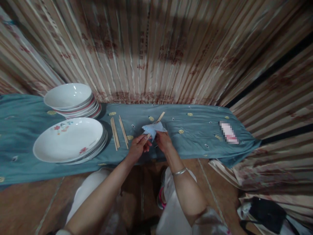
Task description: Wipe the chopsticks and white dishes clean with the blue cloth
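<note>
My left hand pinches the near end of a pair of wooden chopsticks that slant up to the right over the blue cloth. My right hand is closed on a pale blue wipe wrapped around the middle of those chopsticks. A silver bangle sits on my right wrist. Both hands hover just above the table's front edge.
Several loose chopsticks lie on the blue tablecloth left of my hands. Two stacks of white plates and bowls stand at the left. A pink and white packet lies to the right. Striped curtains hang behind. A black bag sits on the floor.
</note>
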Demonstrator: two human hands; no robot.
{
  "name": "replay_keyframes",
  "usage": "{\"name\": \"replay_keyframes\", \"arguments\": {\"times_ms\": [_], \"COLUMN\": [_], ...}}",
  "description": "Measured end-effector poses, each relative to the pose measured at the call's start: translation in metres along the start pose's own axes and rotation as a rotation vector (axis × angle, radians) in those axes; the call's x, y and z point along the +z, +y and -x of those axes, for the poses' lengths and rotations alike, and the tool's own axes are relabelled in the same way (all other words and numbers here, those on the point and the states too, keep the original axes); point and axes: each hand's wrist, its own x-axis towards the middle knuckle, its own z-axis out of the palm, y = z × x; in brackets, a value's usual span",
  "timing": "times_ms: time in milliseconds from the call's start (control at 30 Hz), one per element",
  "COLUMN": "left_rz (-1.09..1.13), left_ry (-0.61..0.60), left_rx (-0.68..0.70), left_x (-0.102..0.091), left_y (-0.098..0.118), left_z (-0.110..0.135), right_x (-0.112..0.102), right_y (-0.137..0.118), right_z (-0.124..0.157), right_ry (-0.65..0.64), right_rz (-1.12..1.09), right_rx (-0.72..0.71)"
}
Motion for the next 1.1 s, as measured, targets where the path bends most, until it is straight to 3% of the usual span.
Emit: {"name": "replay_keyframes", "arguments": {"times_ms": [367, 867, 1100], "left_rz": [-0.189, -0.142, -0.142], "left_ry": [-0.003, -0.013, -0.057], "left_rx": [0.056, -0.018, -0.069], "left_x": [-0.005, -0.001, 0.003], "left_y": [0.004, -0.004, -0.006], "left_z": [0.003, 0.003, 0.008], "right_x": [0.006, 0.001, -0.008], "right_y": [0.003, 0.007, 0.012], "right_z": [0.005, 0.001, -0.009], "right_ry": [-0.136, -0.086, 0.056], "right_rz": [-0.006, -0.010, -0.037], "right_rx": [-0.037, -0.073, -0.107]}}
